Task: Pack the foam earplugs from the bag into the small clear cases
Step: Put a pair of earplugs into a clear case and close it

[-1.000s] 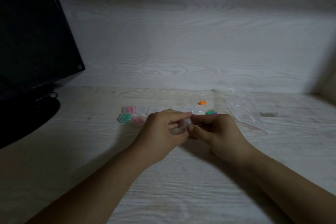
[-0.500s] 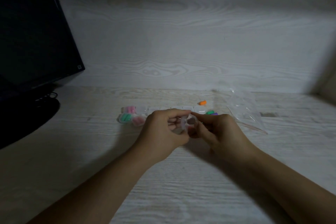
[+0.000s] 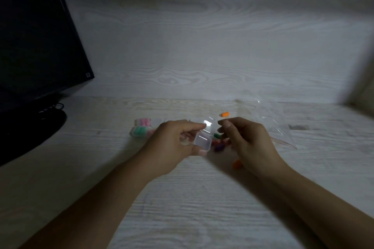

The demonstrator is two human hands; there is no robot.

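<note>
Listing by size, largest first. Desk (image 3: 182, 218): pale wood grain, backed by a wall panel of the same finish. Monitor (image 3: 34, 32): black, screen dark, standing at the desk's left edge on a round base. Bag (image 3: 271, 121): clear plastic, lying flat toward the back right of the desk. Left hand (image 3: 172, 147): fingers and thumb curled round an open clear case (image 3: 202, 141), held just above the desk near its middle, lid raised at the far side. Right hand (image 3: 249, 143): just right of the case and apart from it, fingers curled with thumb and forefinger pinched together; whether anything sits between them cannot be told. Filled cases (image 3: 142, 130): a cluster holding pink and green plugs, left of the left hand. Loose earplugs: green, pink and purple ones (image 3: 219, 144) between the hands; one orange plug (image 3: 225, 114) near the bag; another orange (image 3: 236, 163) under the right hand.
</note>
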